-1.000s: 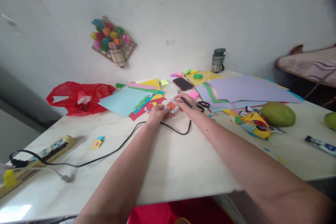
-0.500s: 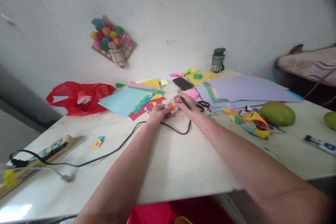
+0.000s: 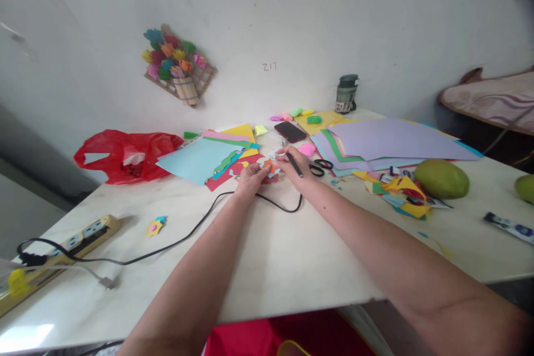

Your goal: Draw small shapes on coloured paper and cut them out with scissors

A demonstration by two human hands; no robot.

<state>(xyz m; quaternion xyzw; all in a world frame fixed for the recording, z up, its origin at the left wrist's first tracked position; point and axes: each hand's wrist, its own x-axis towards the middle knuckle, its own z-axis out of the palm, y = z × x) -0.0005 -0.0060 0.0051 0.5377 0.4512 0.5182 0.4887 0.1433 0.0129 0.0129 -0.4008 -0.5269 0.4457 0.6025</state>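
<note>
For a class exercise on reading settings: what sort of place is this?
Probably a craft table, perhaps at home: lilac paper, coloured scraps and a handmade-looking flower decoration suggest it.

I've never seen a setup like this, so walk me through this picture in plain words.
There is no machine here. You are looking through one camera worn on a person's head, facing forward and down, so both bare arms stretch away from you over a pale table.

The right hand holds a dark pen-like tool. The left hand is at a small orange and pale cut-out; whether its fingers pinch or only steady it is hard to tell.

Around them lie black-handled scissors, a phone, coloured sheets and paper scraps. Farther out are a red plastic bag, a power strip and a large green fruit.
</note>
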